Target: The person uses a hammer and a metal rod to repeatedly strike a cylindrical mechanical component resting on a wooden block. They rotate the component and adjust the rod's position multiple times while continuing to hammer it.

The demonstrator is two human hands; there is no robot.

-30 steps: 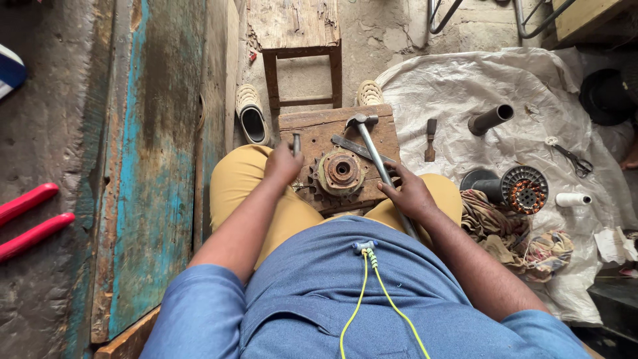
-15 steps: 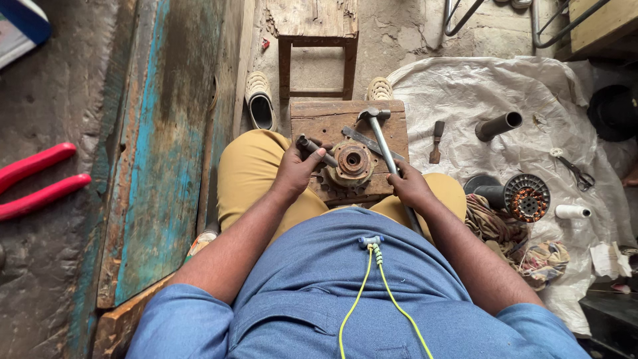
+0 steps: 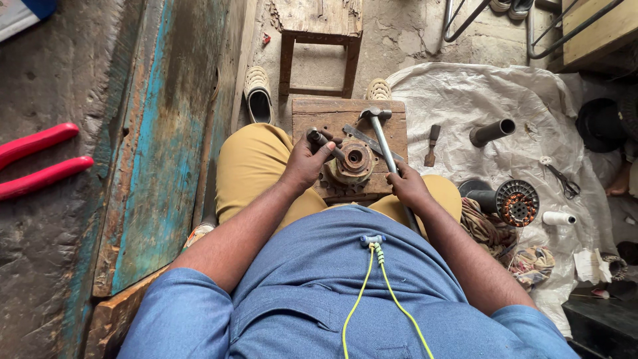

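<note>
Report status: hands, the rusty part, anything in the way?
Left hand grips metal punch over rusty hub. Right hand holds hammer. Hub sits on wooden block; nothing blocking it.

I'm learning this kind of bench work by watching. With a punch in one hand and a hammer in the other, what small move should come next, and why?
Probably set the punch tip on the round metal part. The left hand holds it tilted beside the part's hub, not clearly seated, while the right hand grips the hammer, whose head lies low over the wooden block, not raised.
</note>
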